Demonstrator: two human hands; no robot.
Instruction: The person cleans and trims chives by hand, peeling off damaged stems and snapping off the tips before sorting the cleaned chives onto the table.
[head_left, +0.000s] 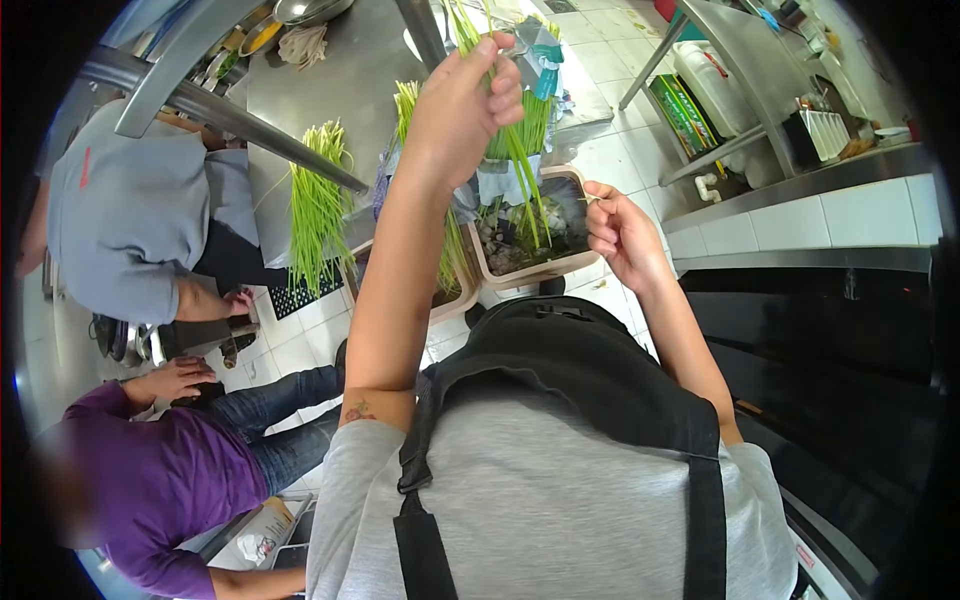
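Observation:
Long green stalks [525, 180] hang down from my left hand [475, 100], whose fingers are wrapped round them. My right hand [620, 230] is raised at the right, its fingers pinched on a thin pale scrap at the fingertips. Below and between the hands stands a bin [590, 258] with dark, wet scraps in it. A second bin [455, 305] is partly hidden behind my left forearm. More green stalks [318, 215] lie in a bunch over the metal table's edge, and another bunch lies behind my left hand.
The metal table [285, 95] has a steel rail [250, 125] above it. At the left are a person in grey [130, 200] and a person in purple [180, 470]. A steel shelf [740, 70] with a white jug [710, 80] stands at the upper right.

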